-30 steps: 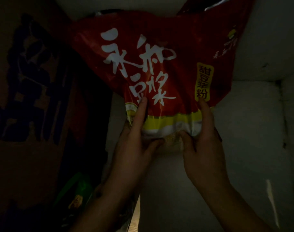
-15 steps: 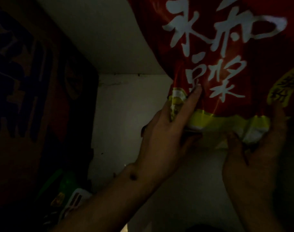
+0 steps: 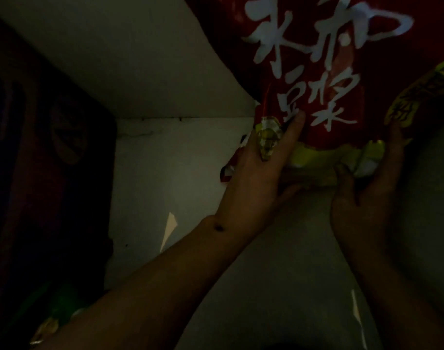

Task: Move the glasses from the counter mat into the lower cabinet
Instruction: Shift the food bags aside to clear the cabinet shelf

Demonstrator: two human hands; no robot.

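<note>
I am looking into a dim cabinet with white walls. A large red bag [image 3: 324,59] with white characters and a yellow bottom band fills the upper right. My left hand [image 3: 261,170] grips its crumpled lower left corner, forefinger laid up the front and thumb underneath. My right hand [image 3: 367,193] grips the lower right corner of the same bag, thumb on the yellow band. No glasses are in view.
A dark red and black package [image 3: 46,173] stands tall along the left side. Green and yellow packets [image 3: 51,322] lie low at the bottom left. The white back wall [image 3: 180,157] and floor [image 3: 266,286] of the cabinet show between them.
The bag and both hands have moved right and up in view, uncovering the white back wall and left corner. Both hands keep their grip on the bag's bottom edge.
</note>
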